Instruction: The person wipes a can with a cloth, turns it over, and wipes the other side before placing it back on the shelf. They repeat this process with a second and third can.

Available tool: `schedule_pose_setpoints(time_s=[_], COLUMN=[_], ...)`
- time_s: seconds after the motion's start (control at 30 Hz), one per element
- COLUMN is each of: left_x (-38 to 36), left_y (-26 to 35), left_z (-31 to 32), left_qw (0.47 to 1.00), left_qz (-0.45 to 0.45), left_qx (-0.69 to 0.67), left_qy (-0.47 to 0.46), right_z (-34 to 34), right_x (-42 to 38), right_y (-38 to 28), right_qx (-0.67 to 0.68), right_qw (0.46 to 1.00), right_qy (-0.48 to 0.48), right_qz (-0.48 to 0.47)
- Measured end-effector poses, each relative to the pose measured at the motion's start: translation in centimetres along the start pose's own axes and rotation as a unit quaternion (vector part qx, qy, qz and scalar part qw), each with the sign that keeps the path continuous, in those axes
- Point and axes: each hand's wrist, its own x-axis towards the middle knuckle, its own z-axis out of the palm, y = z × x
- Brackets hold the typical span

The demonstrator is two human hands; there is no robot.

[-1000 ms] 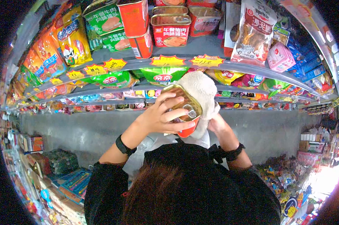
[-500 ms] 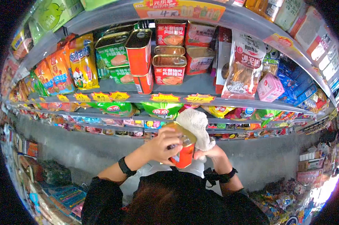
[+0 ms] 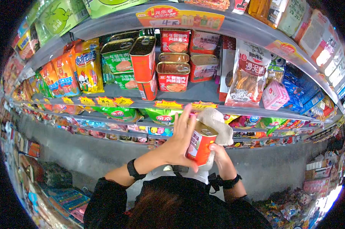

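An orange-red luncheon meat can [image 3: 204, 152] is held upright in front of my body, its metal lid facing up. My right hand [image 3: 220, 157] grips it from the right, thumb on its side, with a whitish cloth [image 3: 218, 126] bunched behind the can and against that hand. On the can's left side my left hand [image 3: 177, 143] is open, fingers stretched upward and its palm side toward the can's label. On the shelf ahead stand similar tins: a stacked orange-red pair [image 3: 143, 59], red pork tins [image 3: 173, 77] and green tins [image 3: 118, 57].
The grey shelf edge [image 3: 134, 102] with yellow price tags runs just beyond my hands. Snack bags [image 3: 89, 66] stand left of the tins; a large brown-and-white pouch [image 3: 248, 72] and a pink box [image 3: 275, 94] sit to the right. Lower shelves hold green bags [image 3: 121, 113].
My left hand has let go of the can's top and spread its fingers. The can has turned more upright, showing its label, and moved right with the cloth and my right hand.
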Motion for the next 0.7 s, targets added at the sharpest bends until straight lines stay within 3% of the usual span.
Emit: schedule_pose_setpoints(time_s=[0.03,0.1,0.17,0.23,0.3,0.47,0.53,0.57,0.63,0.7], left_x=[-0.1,-0.2,-0.5,0.3,0.4,1.1,1.1,1.1,1.3,1.5], left_y=[0.2,0.3,-0.1,0.3,0.3,0.2,0.2,0.4,1.0,0.9], left_z=[0.9,3.0,3.1,2.4,2.1,2.1,2.2,2.1,1.7,0.9], left_qw=[1.0,0.943,0.927,0.874,0.883,0.894,0.919,0.919,0.924,0.945], left_qz=[-0.001,-0.217,-0.247,-0.257,-0.254,-0.26,-0.233,-0.234,-0.222,-0.192], left_qx=[0.0,-0.237,-0.276,-0.41,-0.395,-0.365,-0.31,-0.309,-0.296,-0.231], left_qy=[0.0,0.087,0.059,0.026,0.015,0.027,0.069,0.069,0.096,0.128], right_z=[0.3,-0.6,-2.0,-2.4,-2.6,-2.5,-4.5,-4.9,-5.6,-7.0], right_x=[-0.2,0.0,0.1,0.2,0.6,1.1,1.5,1.3,1.1,1.3], right_y=[-0.3,0.1,0.5,0.1,0.2,0.0,0.7,0.8,0.9,1.4], right_qx=[-0.042,-0.097,-0.193,-0.22,-0.302,-0.28,-0.364,-0.363,-0.256,-0.288], right_qw=[0.999,0.994,0.979,0.974,0.948,0.944,0.906,0.907,0.954,0.944], right_qy=[0.015,0.024,0.054,0.057,0.024,0.023,0.008,0.008,0.122,0.117], right_qz=[-0.024,-0.045,-0.043,0.007,-0.1,-0.172,-0.215,-0.215,-0.098,-0.111])
